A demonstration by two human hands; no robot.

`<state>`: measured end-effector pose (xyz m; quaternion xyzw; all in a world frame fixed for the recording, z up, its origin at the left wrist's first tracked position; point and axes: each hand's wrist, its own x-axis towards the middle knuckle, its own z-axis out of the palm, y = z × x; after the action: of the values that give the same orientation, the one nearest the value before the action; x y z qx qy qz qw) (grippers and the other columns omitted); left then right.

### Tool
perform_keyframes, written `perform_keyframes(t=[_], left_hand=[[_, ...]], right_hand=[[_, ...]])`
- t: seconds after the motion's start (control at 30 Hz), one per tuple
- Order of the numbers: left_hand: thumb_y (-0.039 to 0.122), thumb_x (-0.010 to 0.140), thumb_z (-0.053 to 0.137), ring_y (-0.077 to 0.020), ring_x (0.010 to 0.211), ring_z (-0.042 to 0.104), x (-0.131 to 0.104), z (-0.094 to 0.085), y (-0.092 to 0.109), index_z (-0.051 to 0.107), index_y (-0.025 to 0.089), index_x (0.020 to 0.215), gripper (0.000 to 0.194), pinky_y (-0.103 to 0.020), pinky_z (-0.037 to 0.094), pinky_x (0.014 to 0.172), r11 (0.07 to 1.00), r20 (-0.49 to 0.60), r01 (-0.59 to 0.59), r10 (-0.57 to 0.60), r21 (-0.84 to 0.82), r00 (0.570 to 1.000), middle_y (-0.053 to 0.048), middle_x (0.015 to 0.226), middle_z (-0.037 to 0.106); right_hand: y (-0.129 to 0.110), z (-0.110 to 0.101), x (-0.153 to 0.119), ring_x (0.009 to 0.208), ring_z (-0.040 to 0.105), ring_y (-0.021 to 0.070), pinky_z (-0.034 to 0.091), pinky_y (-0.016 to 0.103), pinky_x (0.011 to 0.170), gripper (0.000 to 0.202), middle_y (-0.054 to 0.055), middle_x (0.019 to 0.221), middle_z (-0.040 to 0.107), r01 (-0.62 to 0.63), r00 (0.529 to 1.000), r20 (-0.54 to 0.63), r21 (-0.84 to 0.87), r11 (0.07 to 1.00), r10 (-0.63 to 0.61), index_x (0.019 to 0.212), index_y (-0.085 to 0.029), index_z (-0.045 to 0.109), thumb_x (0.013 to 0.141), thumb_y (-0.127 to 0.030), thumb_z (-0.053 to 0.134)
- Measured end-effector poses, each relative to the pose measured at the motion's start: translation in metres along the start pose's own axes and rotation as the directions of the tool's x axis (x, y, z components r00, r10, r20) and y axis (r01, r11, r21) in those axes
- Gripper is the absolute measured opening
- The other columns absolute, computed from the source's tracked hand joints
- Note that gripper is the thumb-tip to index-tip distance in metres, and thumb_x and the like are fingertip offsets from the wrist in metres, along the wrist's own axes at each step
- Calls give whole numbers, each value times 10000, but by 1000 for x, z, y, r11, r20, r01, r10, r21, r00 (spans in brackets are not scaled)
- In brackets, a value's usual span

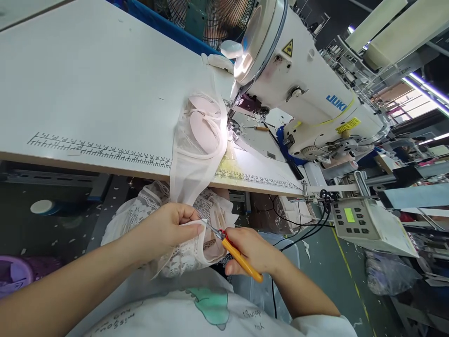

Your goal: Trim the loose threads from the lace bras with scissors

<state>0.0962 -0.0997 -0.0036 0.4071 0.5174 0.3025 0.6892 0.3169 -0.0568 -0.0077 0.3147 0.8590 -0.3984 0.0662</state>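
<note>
In the head view my left hand (175,227) pinches the edge of a white lace-trimmed bra (180,262) between thumb and fingers, just below the table's front edge. My right hand (250,250) is wrapped round a pair of orange-handled snips (242,260). Their metal tip meets the pinched edge beside my left thumb; whether the blades are apart is too small to tell. From my lap, pale sheer fabric runs up over the table edge. It joins a pale pink bra cup (205,133) lying near the sewing machine's needle area.
A white sewing machine (298,70) stands at the right of the white table (87,89), which has a printed ruler along its front. A control box (368,224) hangs at right. A fan (224,18) stands behind, and a purple basket (28,271) sits at lower left.
</note>
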Motion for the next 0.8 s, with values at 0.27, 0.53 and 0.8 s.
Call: perform_keyframes(t=[0.27,0.53,0.8], left_hand=[[408,641,628,-85,488,345,-1,-3,3,547,165,603,259,-200,276,489,997,18,35,-34,-72,999,58,534,447],[378,661,614,-78,476,318,-4,-5,1,517,164,584,247,-191,259,462,1000,-5,14,-14,-13,1000,61,513,411],[401,664,621,-85,494,356,-11,-9,-1,543,175,622,242,-193,290,454,992,-160,-120,124,38,979,53,540,424]], right_hand=[[-6,0,0,512,305,89,253,222,489,667,-31,569,385,-75,997,8,60,995,75,626,-192,343,633,-858,300],[2,19,7,468,280,75,242,210,440,528,-46,496,321,-31,988,-140,183,983,58,552,-190,331,742,-672,432],[-16,19,-4,597,499,127,402,233,539,338,20,693,574,181,904,-427,408,895,12,797,-172,551,691,-478,648]])
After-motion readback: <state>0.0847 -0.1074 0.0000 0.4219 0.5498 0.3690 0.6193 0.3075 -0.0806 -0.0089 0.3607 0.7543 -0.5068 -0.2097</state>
